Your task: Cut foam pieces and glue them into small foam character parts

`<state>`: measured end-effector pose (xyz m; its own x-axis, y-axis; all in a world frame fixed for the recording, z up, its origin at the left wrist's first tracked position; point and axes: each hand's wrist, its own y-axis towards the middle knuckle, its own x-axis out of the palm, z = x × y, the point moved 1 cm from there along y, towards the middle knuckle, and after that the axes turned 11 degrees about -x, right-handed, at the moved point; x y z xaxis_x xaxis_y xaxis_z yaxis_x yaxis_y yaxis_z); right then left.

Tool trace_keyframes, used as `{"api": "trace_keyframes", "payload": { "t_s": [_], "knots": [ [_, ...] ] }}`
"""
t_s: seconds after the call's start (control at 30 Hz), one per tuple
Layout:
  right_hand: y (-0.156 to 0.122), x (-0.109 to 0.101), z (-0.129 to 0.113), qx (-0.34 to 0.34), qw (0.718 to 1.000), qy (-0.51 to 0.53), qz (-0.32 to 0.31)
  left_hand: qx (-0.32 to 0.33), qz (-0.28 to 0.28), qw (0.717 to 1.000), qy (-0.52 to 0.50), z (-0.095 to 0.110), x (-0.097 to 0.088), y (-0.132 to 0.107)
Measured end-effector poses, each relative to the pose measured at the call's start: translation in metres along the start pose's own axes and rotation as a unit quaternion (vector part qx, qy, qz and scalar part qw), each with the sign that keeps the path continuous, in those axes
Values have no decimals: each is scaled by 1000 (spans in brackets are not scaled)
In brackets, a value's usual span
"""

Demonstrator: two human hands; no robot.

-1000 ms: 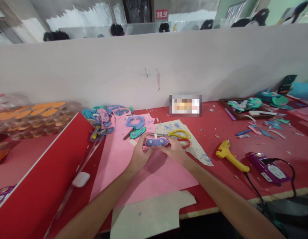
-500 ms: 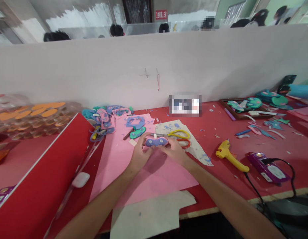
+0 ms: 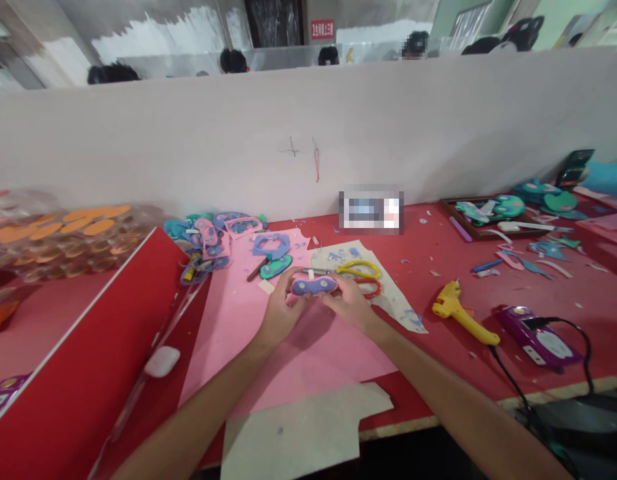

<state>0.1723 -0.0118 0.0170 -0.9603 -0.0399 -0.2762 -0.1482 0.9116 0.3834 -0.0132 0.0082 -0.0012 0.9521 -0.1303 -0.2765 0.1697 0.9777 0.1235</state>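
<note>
Nearest, a grey sheet (image 3: 288, 440) reaches over the front edge of the red worktop (image 3: 418, 250). Beyond it lies a pink sheet (image 3: 248, 373), with a rounded white case (image 3: 162, 361) to its left, beside a slanted red board (image 3: 88, 347). Over the pink sheet, the left hand (image 3: 282, 308) and right hand (image 3: 352, 303) have their grip on a small blue piece (image 3: 314, 286) edged in pink, one at each end, thumbs on the near side; two pale round spots show on its face. Off to the right are a purple box (image 3: 538, 338) with a black cord plugged in and a yellow glue gun (image 3: 461, 313).

Just behind the hands are scissors (image 3: 362, 269) with one yellow and one red handle, a green piece (image 3: 276, 267) and a blue cut-out (image 3: 262, 247). Farther right, a dark-rimmed tray (image 3: 482, 235) holds green pieces. At the back stands a pale partition (image 3: 188, 147), with the tops of several people's heads (image 3: 233, 61) beyond it.
</note>
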Motion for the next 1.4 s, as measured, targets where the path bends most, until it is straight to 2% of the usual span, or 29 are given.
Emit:
{"api": "trace_keyframes", "payload": {
  "t_s": [1.07, 1.4],
  "knots": [
    [-2, 0, -2, -16, 1000, 10, -1, -13, -11, 1000, -14, 3, 0, -2],
    [1, 1, 6, 2, 997, 79, -10, 10, -8, 1000, -19, -2, -1, 0]
  ]
}}
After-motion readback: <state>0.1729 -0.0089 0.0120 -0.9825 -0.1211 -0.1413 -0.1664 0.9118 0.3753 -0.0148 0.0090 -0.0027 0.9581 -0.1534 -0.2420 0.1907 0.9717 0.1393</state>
